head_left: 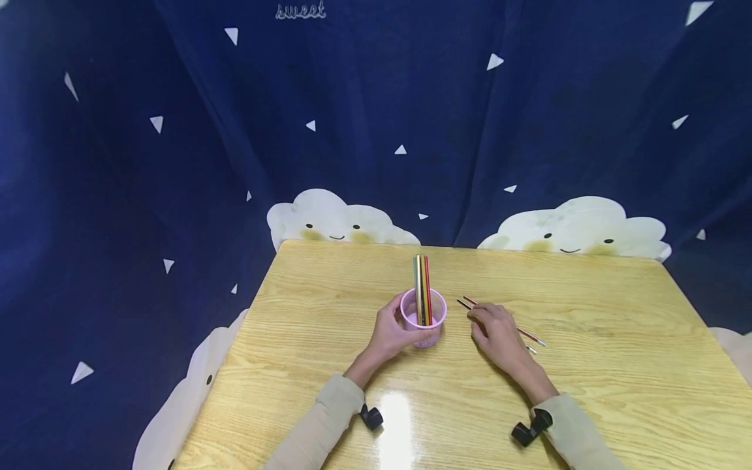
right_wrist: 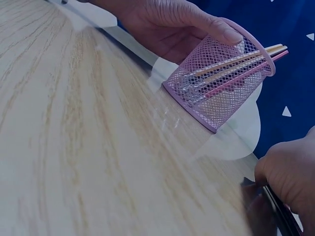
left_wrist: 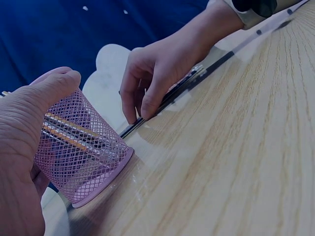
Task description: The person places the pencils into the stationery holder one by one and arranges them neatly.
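My left hand (head_left: 395,331) grips a pink mesh pencil cup (head_left: 424,338) around its side, with the thumb near the rim. Several colored pencils (head_left: 422,281) stand in the cup, their upper ends rising well above the rim. To the right, my right hand (head_left: 498,334) is low over a few loose pencils on the tabletop. Its thumb and fingertips pinch a dark pencil (left_wrist: 129,130), seen in the left wrist view. The palm hides the middle of these pencils; their ends (head_left: 531,336) stick out on both sides.
The wooden table (head_left: 617,313) has its far edge against a dark blue curtain (head_left: 364,78) printed with clouds and white triangles. Both sleeves carry a black wrist camera (head_left: 531,427). Light glares off the table's front part.
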### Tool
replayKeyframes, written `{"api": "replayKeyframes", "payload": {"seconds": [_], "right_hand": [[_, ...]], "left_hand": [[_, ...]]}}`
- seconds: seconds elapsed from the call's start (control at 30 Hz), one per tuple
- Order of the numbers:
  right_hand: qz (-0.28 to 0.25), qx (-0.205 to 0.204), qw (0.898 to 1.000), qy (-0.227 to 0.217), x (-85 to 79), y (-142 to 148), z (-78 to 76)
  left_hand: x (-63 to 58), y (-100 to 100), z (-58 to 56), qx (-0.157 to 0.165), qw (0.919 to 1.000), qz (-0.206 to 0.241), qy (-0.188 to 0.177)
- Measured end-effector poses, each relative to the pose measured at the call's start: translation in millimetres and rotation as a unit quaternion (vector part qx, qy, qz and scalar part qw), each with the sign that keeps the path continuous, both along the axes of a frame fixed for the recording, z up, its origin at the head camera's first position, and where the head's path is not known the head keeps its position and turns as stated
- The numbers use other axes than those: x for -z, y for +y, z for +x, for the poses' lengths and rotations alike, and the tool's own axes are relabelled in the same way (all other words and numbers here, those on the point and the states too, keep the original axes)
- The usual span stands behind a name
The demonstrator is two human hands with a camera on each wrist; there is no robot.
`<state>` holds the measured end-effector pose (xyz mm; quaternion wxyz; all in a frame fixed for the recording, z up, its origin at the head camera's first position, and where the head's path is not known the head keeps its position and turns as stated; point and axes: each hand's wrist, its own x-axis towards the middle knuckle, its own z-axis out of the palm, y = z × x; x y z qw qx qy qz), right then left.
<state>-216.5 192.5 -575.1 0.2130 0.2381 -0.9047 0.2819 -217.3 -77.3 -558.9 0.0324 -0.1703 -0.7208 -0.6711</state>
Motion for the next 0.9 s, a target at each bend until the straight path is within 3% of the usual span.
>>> {"api": "replayKeyframes", "payload": {"seconds": [0.43, 0.77, 0.9], "right_hand": [[0.059, 0.016, 0.998, -0.014, -1.5, -2, -2.9], [0.021, 0.004, 1.000, -0.021, -11.6, -5, -3.0], [-0.008, 0.006, 1.000, -0.027, -19.9, -6, -0.6]], "left_hand": [[-0.8, 0, -1.3, 0.001, 1.0000, 0.009, -0.001], [-0.4, 1, -1.4, 0.001, 0.9999, 0.013, 0.000], [-9.8, 1, 4.7, 0.000, 1.0000, 0.010, 0.001]]}}
